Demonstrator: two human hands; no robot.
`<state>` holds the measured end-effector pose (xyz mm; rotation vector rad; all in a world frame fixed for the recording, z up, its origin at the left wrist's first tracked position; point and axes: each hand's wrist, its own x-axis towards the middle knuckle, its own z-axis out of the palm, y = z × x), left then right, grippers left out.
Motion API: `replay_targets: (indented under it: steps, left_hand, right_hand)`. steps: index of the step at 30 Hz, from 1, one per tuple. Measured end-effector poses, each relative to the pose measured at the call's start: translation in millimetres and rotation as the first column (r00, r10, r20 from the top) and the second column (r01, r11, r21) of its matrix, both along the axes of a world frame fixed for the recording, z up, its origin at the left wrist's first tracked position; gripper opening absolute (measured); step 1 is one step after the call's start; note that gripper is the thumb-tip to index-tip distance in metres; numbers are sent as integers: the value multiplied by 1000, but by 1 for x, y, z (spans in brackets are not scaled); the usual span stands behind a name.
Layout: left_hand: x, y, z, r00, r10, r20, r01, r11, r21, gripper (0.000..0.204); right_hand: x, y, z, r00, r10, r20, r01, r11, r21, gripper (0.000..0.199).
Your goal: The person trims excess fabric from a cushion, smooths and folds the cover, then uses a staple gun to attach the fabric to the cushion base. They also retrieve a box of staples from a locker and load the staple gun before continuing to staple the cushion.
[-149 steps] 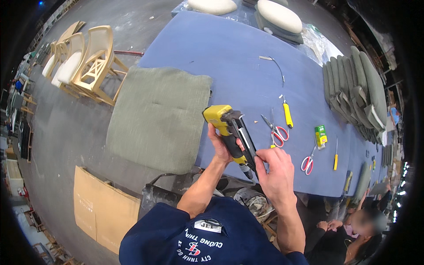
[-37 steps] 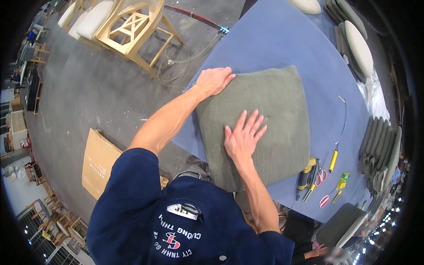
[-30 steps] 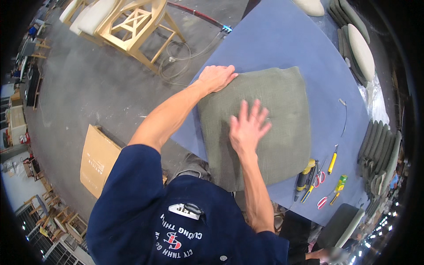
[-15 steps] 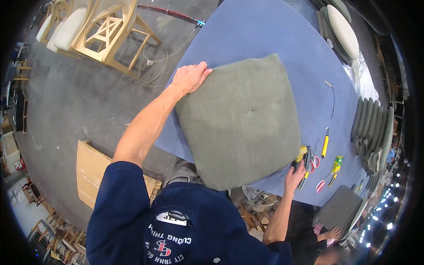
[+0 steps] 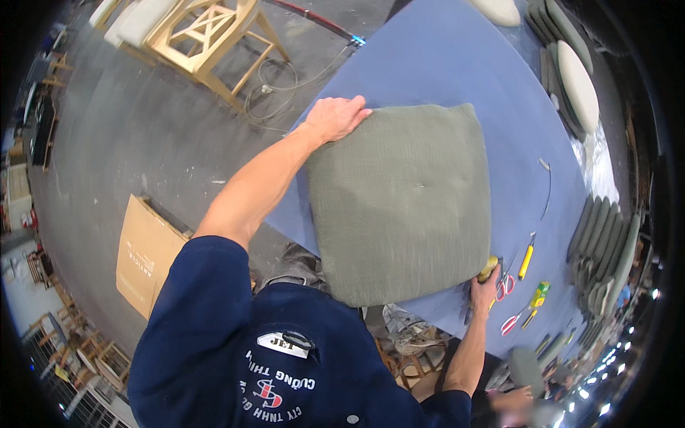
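- One view only, from the head camera, so I read everything from it.
- Half a second ago my right hand (image 5: 484, 289) was just arriving at the tools; now it sits at the near right corner of the grey-green cushion (image 5: 403, 203), closed around a yellow-bodied tool (image 5: 488, 269) that I take for the staple gun. Its fingers are mostly hidden behind the cushion edge, so I cannot tell how tightly they wrap.
- A second ago that same hand lay flat and spread on top of the cushion; I judge smoothing is over and fastening comes next.
- My left hand (image 5: 335, 118) stays on the far left corner, fingers together and curled over the edge, pinning it.
- The cushion lies flat on the blue table (image 5: 457, 57), its near edge overhanging the table's rim towards me.
- To the right, red-handled scissors (image 5: 505, 285), a yellow screwdriver (image 5: 526, 257) and more small tools lie just beside the right hand, so room there is tight.
- Beyond the cushion the blue top offers room; stacked cushions (image 5: 603, 250) line the right edge.
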<state>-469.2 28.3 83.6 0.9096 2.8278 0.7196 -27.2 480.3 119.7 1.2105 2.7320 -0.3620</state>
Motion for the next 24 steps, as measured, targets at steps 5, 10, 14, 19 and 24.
replay_targets:
  steps: [5, 10, 14, 19, 24]
  left_hand:
    - [2, 2, 14, 994, -16, 107, 13, 1000, 23, 38]
    - [2, -2, 4, 995, 13, 98, -19, 998, 56, 38]
    - [1, -1, 10, 988, 0, 156, -10, 998, 66, 39]
    - [0, -2, 6, 993, -5, 118, -5, 996, 87, 40]
    - [1, -4, 5, 979, 22, 203, -42, 994, 97, 41]
  right_hand:
    - [58, 45, 30, 988, -130, -80, 124, 989, -80, 43]
    - [4, -67, 139, 831, -525, -182, 344, 742, -575, 20]
    - [-76, -206, 139, 824, -501, -263, 138, 628, -766, 37]
    - [-176, -298, 131, 966, -179, -188, -98, 421, -902, 42]
    - [-190, -321, 115, 985, -38, -166, -125, 506, -853, 35]
